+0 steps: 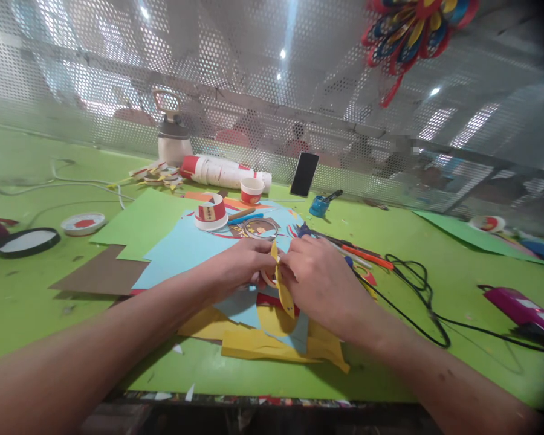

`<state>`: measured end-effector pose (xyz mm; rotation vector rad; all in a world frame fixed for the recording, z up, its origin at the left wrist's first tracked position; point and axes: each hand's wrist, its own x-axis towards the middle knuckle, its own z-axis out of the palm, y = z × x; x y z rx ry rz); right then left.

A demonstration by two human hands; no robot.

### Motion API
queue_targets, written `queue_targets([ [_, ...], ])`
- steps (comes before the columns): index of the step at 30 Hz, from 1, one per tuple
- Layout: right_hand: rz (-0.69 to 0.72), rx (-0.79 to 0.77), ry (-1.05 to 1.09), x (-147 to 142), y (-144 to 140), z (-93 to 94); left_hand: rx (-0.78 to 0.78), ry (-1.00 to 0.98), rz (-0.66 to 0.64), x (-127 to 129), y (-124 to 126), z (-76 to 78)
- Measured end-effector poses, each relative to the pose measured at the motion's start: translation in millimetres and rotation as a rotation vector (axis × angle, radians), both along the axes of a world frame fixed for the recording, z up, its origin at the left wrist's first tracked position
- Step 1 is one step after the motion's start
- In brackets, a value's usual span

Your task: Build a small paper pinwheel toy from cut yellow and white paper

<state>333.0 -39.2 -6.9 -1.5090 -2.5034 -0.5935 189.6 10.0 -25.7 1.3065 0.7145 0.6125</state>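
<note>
A long yellow paper cutout [285, 300] stands up between my two hands over the middle of the paper pile. My left hand [241, 266] is closed, its fingertips pinching the cutout near its upper end. From the other side my right hand [324, 284] presses closed fingers against the same piece. Part of a whitish ring [268, 278] shows just below the fingers; which hand touches it I cannot tell. Light blue paper [172, 260] and folded yellow paper [272, 345] lie underneath. Past the hands rests a clear round ring [262, 228] on patterned scraps.
Red-and-white paper cups [211, 212] stand behind, near stacked cups [226, 172] and a phone [304, 174]. A blue pot [320, 206] holds a brush. Pens [367, 256] and black cable [424, 302] lie right, beside a magenta device [521, 311]. A mesh screen [254, 90] borders the table.
</note>
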Motion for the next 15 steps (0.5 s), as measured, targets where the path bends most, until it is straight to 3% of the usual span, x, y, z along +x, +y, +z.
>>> queue_targets([
  [10, 0.014, -0.032, 0.098, 5.8, 2.4, -0.2, -0.024, -0.02, 0.055, 0.3, 3.5, -3.4],
  [15, 0.101, 0.01, 0.316, 11.3, 2.1, 11.5, -0.025, -0.014, 0.042, -2.4, 7.1, -7.7],
])
